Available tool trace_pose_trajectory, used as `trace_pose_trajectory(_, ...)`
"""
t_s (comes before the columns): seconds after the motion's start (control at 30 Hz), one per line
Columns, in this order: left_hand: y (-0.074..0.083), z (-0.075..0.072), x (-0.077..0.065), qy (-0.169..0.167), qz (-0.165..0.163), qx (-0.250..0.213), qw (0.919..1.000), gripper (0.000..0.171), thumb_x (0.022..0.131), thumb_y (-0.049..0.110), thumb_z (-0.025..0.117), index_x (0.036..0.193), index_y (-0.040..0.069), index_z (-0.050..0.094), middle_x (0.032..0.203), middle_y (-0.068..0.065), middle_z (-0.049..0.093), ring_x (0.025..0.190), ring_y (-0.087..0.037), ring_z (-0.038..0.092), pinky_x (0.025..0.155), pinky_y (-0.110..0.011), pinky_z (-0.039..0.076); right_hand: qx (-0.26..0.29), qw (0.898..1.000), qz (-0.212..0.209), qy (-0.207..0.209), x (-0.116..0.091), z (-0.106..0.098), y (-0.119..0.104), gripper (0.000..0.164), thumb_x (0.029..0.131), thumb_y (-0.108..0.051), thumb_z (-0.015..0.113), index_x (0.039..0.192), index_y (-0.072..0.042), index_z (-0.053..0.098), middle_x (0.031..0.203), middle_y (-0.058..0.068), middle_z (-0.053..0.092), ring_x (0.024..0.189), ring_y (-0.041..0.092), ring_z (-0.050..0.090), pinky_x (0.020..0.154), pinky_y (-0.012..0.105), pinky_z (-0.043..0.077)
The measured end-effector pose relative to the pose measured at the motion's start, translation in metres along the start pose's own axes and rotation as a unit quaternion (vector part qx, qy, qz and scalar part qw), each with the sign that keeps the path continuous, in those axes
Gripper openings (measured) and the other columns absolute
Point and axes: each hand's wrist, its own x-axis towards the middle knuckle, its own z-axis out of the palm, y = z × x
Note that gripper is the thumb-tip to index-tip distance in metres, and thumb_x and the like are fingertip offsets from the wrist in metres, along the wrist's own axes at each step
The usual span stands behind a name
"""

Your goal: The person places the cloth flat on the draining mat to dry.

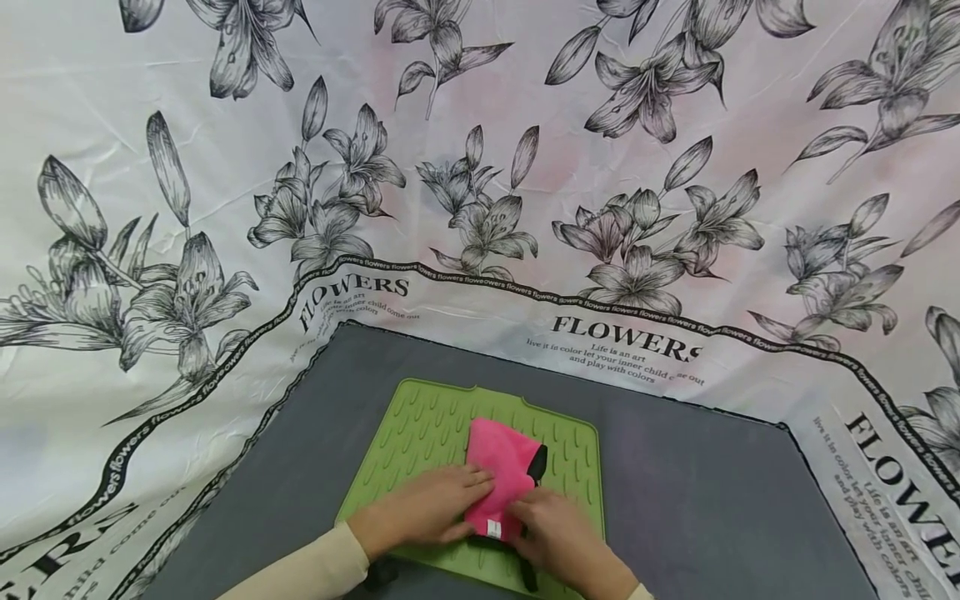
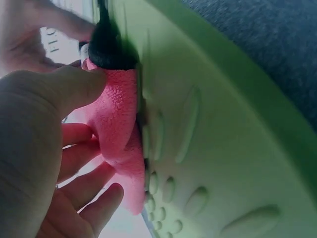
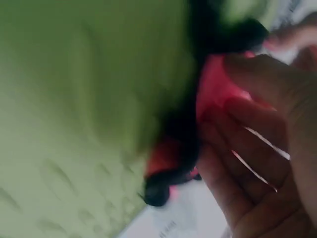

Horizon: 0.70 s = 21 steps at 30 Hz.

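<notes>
A folded pink fleecy cloth (image 1: pixel 501 462) with a small white tag (image 1: pixel 493 527) lies over something black on a green ridged mat (image 1: pixel 420 417). The black part (image 1: pixel 539 461) shows at the cloth's right side; the rest is covered. A dark end (image 2: pixel 113 52) with a cord-like strip pokes out by my left thumb. My left hand (image 1: pixel 420 504) rests on the cloth from the left, fingers fairly straight. From the right, my right hand (image 1: pixel 558 533) grips the lower edge with bent fingers. Black curved pieces (image 3: pixel 181 119) run beside the right hand's fingers, blurred in the right wrist view.
The mat sits on a dark grey tabletop (image 1: pixel 675 483). A white sheet (image 1: pixel 480 208) printed with flowers and lettering hangs around the table's back and sides. Below my left wrist a small dark object (image 1: pixel 381 573) lies next to the mat.
</notes>
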Motion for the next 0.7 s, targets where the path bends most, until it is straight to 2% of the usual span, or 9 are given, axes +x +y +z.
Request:
trace_pose_trajectory(0.17,0.001,0.004,0.0,-0.007,-0.003,-0.016,0.9998,0.059,0.099,0.039,0.061,0.15,0.012,0.048,0.153,-0.001,0.049,0.14,-0.02,0.048,0.111,-0.036,0.044,-0.015,1.0,0.013,0.002,-0.001,0.017,0.001,0.01,0.082,-0.015,0.082,0.085,-0.022,0.075,0.079,-0.011,0.063,0.074,0.007,0.059,0.061,0.023,0.051)
trace_pose_trajectory(0.4,0.001,0.004,-0.002,-0.012,-0.004,-0.037,0.9992,0.06,0.099,0.04,0.061,0.151,0.012,0.046,0.154,-0.002,0.048,0.141,-0.02,0.047,0.112,-0.036,0.044,-0.001,1.0,0.026,-0.007,0.002,0.018,0.003,0.019,0.086,-0.014,0.077,0.073,-0.024,0.067,0.068,-0.014,0.054,0.064,0.003,0.051,0.055,0.019,0.042)
trace_pose_trajectory(0.57,0.002,0.006,-0.005,-0.01,0.002,-0.034,0.9994,0.06,0.1,0.041,0.06,0.15,0.011,0.047,0.154,-0.003,0.048,0.141,-0.021,0.047,0.112,-0.035,0.043,-0.013,1.0,0.013,0.003,-0.004,0.02,-0.003,0.012,0.084,-0.017,0.08,0.08,-0.022,0.07,0.073,-0.012,0.056,0.067,0.004,0.053,0.056,0.019,0.044)
trace_pose_trajectory(0.7,0.001,0.004,-0.005,-0.005,-0.002,-0.029,0.9996,0.06,0.099,0.041,0.061,0.149,0.011,0.048,0.152,-0.004,0.049,0.14,-0.021,0.048,0.111,-0.035,0.044,-0.024,1.0,0.014,-0.004,0.002,0.02,-0.005,0.009,0.086,-0.017,0.079,0.084,-0.021,0.071,0.075,-0.01,0.061,0.071,0.007,0.059,0.057,0.022,0.048)
